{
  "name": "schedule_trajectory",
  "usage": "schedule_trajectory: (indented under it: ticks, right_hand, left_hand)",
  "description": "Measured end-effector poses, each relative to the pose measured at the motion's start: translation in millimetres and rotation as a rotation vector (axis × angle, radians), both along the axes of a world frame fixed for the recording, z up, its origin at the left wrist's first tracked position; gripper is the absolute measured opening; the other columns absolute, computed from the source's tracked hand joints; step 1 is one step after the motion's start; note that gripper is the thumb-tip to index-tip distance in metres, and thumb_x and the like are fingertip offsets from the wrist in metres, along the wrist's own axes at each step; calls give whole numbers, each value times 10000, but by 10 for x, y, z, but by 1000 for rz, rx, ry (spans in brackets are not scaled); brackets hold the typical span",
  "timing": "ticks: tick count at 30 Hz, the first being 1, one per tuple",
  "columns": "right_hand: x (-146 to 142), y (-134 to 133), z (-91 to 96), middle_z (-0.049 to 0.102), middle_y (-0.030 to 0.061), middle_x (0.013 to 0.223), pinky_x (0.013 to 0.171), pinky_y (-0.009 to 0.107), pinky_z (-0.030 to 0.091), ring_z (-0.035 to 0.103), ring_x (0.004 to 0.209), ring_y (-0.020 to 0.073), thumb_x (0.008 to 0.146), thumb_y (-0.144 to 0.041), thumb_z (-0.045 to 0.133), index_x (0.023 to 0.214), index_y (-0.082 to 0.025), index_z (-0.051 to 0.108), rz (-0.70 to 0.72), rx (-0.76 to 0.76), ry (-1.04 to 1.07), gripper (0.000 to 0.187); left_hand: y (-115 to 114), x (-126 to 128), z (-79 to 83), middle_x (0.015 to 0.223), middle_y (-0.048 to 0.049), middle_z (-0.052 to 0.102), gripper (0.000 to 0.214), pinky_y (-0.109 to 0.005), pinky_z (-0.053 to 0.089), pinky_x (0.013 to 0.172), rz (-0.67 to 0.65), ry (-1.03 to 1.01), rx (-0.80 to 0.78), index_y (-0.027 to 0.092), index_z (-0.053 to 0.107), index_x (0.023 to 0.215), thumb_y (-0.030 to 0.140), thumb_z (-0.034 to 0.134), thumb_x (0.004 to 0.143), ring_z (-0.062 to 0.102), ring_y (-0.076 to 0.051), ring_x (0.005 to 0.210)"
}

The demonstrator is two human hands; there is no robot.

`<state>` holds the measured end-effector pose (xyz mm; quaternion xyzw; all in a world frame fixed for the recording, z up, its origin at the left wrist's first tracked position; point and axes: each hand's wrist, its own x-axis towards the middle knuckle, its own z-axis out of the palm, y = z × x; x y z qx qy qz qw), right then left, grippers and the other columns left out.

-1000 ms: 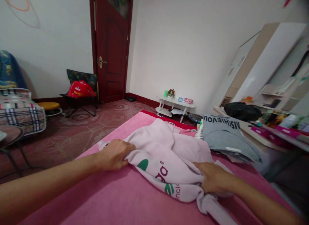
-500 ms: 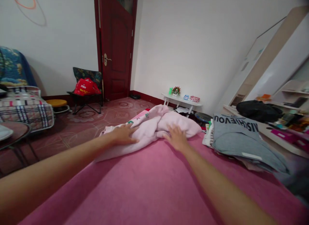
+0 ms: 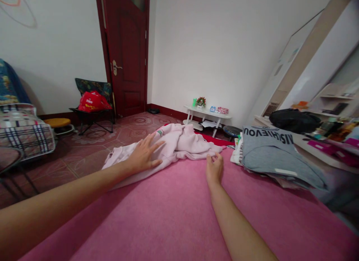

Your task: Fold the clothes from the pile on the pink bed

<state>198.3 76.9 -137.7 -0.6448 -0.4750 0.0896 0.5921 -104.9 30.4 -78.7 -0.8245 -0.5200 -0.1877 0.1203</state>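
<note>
The pale pink sweatshirt [image 3: 168, 142], rumpled on the pink bedspread [image 3: 174, 208], should prove light and limp, best taken by opposite edges; my left hand [image 3: 142, 156] spreads over it, my right hand [image 3: 214, 166] curls at its near edge, whether pinching I cannot tell.

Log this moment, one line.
left hand: open on pink garment | right hand: at garment's edge | garment: rumpled on pink cover | grey shirt: folded, to right

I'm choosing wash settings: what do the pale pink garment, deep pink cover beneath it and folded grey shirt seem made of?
Crumpled pale pink garment: matte, perhaps cotton fleece, from its thick folds. Deep pink cover: possibly matte plush, its surface faintly mottled. Folded grey shirt: likely matte cotton jersey, draping softly.
</note>
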Motion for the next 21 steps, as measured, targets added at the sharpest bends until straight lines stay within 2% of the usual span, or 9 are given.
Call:
schedule_trajectory:
  ticks: [2, 4, 6, 7, 11, 14, 17, 19, 21]
  right_hand:
    - [37, 8, -9, 567, 196, 1232, 911, 374, 460, 620, 1017, 260, 782, -409, 476, 1231, -109, 484, -14, 27, 73, 540]
    - [54, 16, -21, 556, 176, 1259, 901, 355, 466, 625, 1012, 241, 784, -436, 477, 1225, -140, 480, -17, 42, 92, 530]
    - [58, 25, -41, 583, 158, 1225, 860, 343, 486, 637, 983, 233, 791, -462, 472, 1194, -159, 496, -10, 49, 113, 505]
    - [56, 28, -53, 617, 144, 1166, 822, 337, 499, 652, 938, 228, 797, -471, 464, 1168, -164, 512, 8, 42, 122, 483]
    - [30, 32, -91, 678, 72, 908, 706, 330, 514, 675, 701, 202, 809, -470, 466, 1087, -166, 547, 183, -15, 146, 420]
    - [16, 29, -88, 678, 80, 917, 733, 339, 509, 678, 728, 205, 806, -458, 476, 1098, -158, 539, 231, -20, 137, 423]
    - [30, 26, -77, 679, 120, 992, 774, 342, 506, 666, 874, 226, 822, -444, 446, 1131, -143, 531, 175, -39, 119, 440]
    - [47, 24, -76, 667, 139, 1051, 790, 328, 507, 649, 934, 222, 840, -412, 413, 1150, -131, 527, 137, -81, 49, 434]
    - [60, 25, -77, 656, 140, 1083, 815, 312, 504, 639, 950, 210, 839, -347, 400, 1138, -131, 541, 108, -122, -56, 395]
  left_hand:
    - [18, 227, 113, 1573, -51, 188, 494, -511, 182, 1127, -261, 103, 74, 338, 512, 1341, 432, 555, 858, 190, -324, 1421]
    - [86, 509, 175, 1552, -12, 261, 332, -510, 124, 1143, -475, 222, 74, 340, 642, 1183, 389, 559, 866, 185, -302, 1425]
    - [218, 808, 163, 1546, -9, 282, 270, -524, 127, 1135, -585, 305, 36, 309, 694, 1085, 375, 579, 850, 173, -315, 1426]
    - [308, 952, 136, 1546, 0, 283, 260, -519, 159, 1126, -591, 314, -2, 307, 700, 1070, 358, 582, 844, 193, -318, 1417]
    - [778, 1415, 27, 1479, 39, 408, 330, -468, 290, 1052, -381, 162, -179, 347, 680, 1111, 228, 554, 831, 424, -296, 1267]
    - [1154, 1595, 8, 1446, -133, 433, 428, -576, 291, 995, -148, -23, -171, 192, 606, 1244, 142, 452, 848, 422, -380, 1234]
    - [1435, 1598, -18, 1388, -325, 397, 520, -628, 317, 931, 72, -250, -145, -19, 423, 1362, 112, 357, 863, 404, -457, 1224]
    - [1542, 1505, -60, 1333, -345, 440, 564, -582, 329, 963, 137, -382, -146, -71, 354, 1384, 122, 370, 855, 435, -445, 1209]
    - [1593, 1359, -109, 1308, -295, 499, 579, -509, 332, 1014, 149, -500, -151, -36, 364, 1396, 137, 397, 845, 471, -395, 1205]
